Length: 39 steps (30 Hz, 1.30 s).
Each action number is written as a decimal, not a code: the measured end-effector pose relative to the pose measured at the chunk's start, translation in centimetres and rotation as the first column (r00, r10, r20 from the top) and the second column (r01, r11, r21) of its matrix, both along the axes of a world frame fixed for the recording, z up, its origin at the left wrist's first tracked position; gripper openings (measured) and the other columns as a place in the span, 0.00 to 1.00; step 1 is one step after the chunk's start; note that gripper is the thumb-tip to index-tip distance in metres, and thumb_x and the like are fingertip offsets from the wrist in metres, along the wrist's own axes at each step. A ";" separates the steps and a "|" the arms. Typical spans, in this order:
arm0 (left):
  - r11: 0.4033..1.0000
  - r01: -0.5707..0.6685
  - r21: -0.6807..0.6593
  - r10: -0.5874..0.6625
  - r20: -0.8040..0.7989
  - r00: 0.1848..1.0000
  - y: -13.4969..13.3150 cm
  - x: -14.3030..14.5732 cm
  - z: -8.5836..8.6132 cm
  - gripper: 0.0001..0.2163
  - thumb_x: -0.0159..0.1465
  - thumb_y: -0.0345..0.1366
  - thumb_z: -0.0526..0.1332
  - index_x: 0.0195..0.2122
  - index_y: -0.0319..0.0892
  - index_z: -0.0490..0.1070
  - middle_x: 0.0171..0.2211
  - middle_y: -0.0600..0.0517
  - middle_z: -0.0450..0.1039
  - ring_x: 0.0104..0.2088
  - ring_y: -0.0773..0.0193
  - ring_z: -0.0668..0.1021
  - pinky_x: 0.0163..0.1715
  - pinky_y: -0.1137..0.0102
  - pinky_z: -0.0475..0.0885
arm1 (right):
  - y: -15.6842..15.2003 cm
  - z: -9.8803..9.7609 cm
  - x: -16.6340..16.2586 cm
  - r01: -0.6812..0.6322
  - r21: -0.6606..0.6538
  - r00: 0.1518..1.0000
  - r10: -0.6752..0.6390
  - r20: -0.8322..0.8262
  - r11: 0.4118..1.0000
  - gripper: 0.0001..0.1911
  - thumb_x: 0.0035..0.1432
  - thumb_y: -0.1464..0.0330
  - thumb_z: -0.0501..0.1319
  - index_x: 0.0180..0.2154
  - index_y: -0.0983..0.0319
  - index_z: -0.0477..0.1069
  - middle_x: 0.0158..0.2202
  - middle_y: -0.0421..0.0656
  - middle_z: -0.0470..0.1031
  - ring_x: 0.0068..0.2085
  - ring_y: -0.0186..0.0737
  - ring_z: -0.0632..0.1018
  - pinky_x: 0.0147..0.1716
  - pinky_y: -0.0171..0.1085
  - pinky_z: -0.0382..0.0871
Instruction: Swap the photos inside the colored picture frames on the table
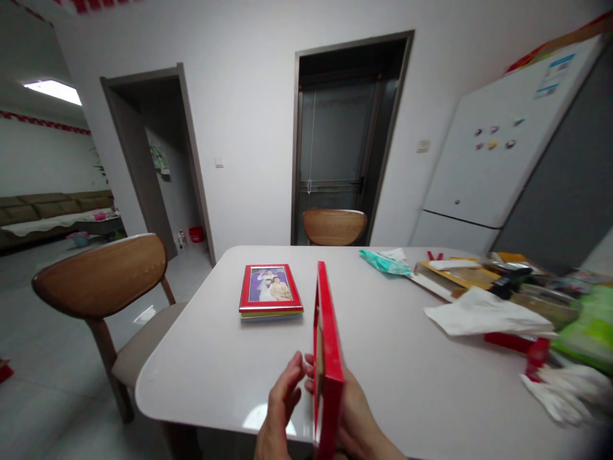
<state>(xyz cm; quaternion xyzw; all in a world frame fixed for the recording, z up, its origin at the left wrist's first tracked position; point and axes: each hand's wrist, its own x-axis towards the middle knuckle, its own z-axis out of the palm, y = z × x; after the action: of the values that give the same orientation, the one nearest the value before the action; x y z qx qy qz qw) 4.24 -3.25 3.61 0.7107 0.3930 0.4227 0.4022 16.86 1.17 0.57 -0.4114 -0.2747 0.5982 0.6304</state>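
Note:
A red picture frame stands on edge over the near side of the white table, seen almost edge-on. My right hand is behind it on the right and grips it. My left hand is on the frame's left face with fingers curled, fingertips touching the frame near its lower part. Farther back on the table lies a small stack of frames, the top one red with a photo facing up.
Clutter fills the table's right side: white cloth, a teal bag, a yellow envelope, green packaging. A wooden chair stands at left, another chair at the far end, a white fridge at right.

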 end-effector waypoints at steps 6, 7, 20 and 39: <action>0.984 0.124 -0.131 -0.079 0.308 0.948 2.1 1.5 1.6 0.32 0.53 0.39 0.56 0.56 0.41 0.40 0.54 0.46 0.58 0.50 0.55 0.66 0.46 0.66 0.66 | 1.5 2.3 8.2 0.168 -0.005 0.965 -0.163 0.205 0.986 0.35 0.46 0.65 0.57 0.56 0.58 0.47 0.30 0.40 0.75 0.27 0.41 0.76 0.26 0.38 0.70; 0.974 0.174 -0.147 -0.112 0.355 0.928 2.6 2.2 1.1 0.31 0.53 0.39 0.56 0.55 0.40 0.43 0.53 0.46 0.59 0.49 0.56 0.67 0.45 0.66 0.67 | 2.0 2.1 9.8 0.203 -0.013 0.940 -0.191 0.283 0.979 0.35 0.45 0.66 0.58 0.56 0.59 0.48 0.28 0.40 0.75 0.25 0.41 0.76 0.25 0.38 0.69; 0.999 0.028 0.016 -0.025 -0.194 0.981 6.8 7.7 -4.4 0.24 0.50 0.27 0.55 0.50 0.40 0.58 0.50 0.49 0.65 0.49 0.61 0.67 0.49 0.68 0.61 | 7.2 -1.5 18.8 0.337 0.024 0.092 -0.059 0.994 0.941 0.20 0.45 0.69 0.53 0.42 0.66 0.69 0.36 0.49 0.75 0.38 0.47 0.74 0.32 0.35 0.64; 0.913 -0.333 0.236 0.406 -0.449 0.796 16.3 -4.5 -2.5 0.24 0.48 0.29 0.58 0.48 0.36 0.60 0.55 0.40 0.55 0.53 0.54 0.61 0.50 0.64 0.58 | 15.5 -0.8 2.7 0.109 0.118 0.397 -0.152 0.905 0.987 0.17 0.43 0.61 0.57 0.31 0.68 0.71 0.31 0.53 0.75 0.37 0.47 0.74 0.35 0.37 0.63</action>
<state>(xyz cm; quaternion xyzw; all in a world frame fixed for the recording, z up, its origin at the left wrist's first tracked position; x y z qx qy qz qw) -0.26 13.01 1.10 0.7306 0.5813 0.3269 0.1464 19.57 16.65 -0.23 -0.6777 -0.5518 0.2215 0.4325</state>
